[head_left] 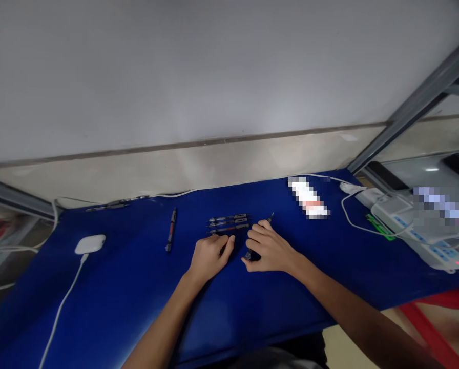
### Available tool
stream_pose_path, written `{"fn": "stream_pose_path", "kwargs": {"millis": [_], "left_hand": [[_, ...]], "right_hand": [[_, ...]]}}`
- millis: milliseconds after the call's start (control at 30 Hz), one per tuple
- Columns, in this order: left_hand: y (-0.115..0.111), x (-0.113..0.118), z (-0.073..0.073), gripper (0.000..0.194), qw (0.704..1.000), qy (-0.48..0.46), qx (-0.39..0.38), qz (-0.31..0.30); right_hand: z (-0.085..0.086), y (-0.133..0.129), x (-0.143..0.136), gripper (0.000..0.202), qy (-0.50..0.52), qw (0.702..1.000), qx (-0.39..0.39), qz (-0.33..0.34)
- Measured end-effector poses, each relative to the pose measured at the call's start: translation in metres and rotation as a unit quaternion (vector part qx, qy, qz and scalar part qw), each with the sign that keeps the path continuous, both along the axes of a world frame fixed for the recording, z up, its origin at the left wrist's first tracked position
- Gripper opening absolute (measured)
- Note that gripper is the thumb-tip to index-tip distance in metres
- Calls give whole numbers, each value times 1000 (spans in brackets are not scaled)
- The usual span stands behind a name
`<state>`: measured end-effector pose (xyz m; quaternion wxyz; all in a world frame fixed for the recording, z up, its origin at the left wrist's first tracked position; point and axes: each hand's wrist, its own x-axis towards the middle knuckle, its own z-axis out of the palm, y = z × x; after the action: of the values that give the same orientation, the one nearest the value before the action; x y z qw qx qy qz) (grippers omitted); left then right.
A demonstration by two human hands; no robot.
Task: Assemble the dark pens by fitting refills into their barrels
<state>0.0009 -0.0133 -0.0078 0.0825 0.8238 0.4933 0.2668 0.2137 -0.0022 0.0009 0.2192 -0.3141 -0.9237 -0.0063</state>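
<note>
On the blue tabletop [133, 287], directly ahead of the wearer, both bare hands are at work among pens. The right hand [270, 248] has its fingers curled over a dark pen [248, 254], apparently clamped on it; one end shows beyond the knuckles, the other beside the thumb. Whether this pen is lifted or rests on the surface cannot be determined. The left hand [213, 254] is loosely curled just below a row of three pens [235, 221]; its underside is hidden, so whether it grips anything cannot be told.

Handling assessment: the dark pen is best held lightly near mid-barrel, thumb opposite the fingers, so it does not roll. The left hand should press gently, since a knuckle could nudge the row out of parallel.

Materials: the pens are slender, with dark and greyish sections that look like plastic. A separate red-marked pen [171, 229] lies well apart to the left, nearly at right angles to the row. The tabletop is smooth with a faint sheen. A rounded, glossy white case [90, 244] has a thin white cable [63, 302] attached; a pale, blocky power strip [433, 243] lies at the right.
</note>
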Motion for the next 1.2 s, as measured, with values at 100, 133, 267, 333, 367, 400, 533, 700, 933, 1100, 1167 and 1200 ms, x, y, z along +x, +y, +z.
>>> {"fn": "stream_pose_path", "kwargs": {"millis": [100,133,267,333,367,400,533,700,933,1100,1167,1200], "left_hand": [[-2,2,2,43,999,16,-6,-27],[-3,3,3,43,999,20,-12,-41],[-5,6,7,42,995,27,-40,-86],[-5,7,8,41,994,28,-46,-91],[-5,7,9,41,994,29,-49,-93],[-5,7,10,41,993,30,-52,-97],[-7,10,10,40,989,4,-71,-132],[-15,20,7,39,980,-31,-94,-170],[-8,11,14,28,993,-23,-87,-81],[-1,-3,20,26,998,-24,-51,-35],[-1,-2,20,26,998,-19,-45,-48],[-2,-1,20,27,997,-16,-46,-59]], "right_hand": [[0,0,-1,33,-4,1000,-9,24],[0,0,-1,35,-3,1000,-11,28],[2,0,-2,30,12,1000,-13,12],[4,0,-1,29,15,1000,-20,14],[5,0,0,30,15,999,-24,21],[5,0,1,31,14,999,-31,29],[5,-1,0,31,0,998,-51,45],[4,-2,-4,18,-35,997,-51,54],[11,6,5,25,-32,999,-21,12],[11,18,19,24,-1,999,6,-51],[9,18,20,25,0,999,24,-49],[7,17,20,26,1,999,33,-40]]}}
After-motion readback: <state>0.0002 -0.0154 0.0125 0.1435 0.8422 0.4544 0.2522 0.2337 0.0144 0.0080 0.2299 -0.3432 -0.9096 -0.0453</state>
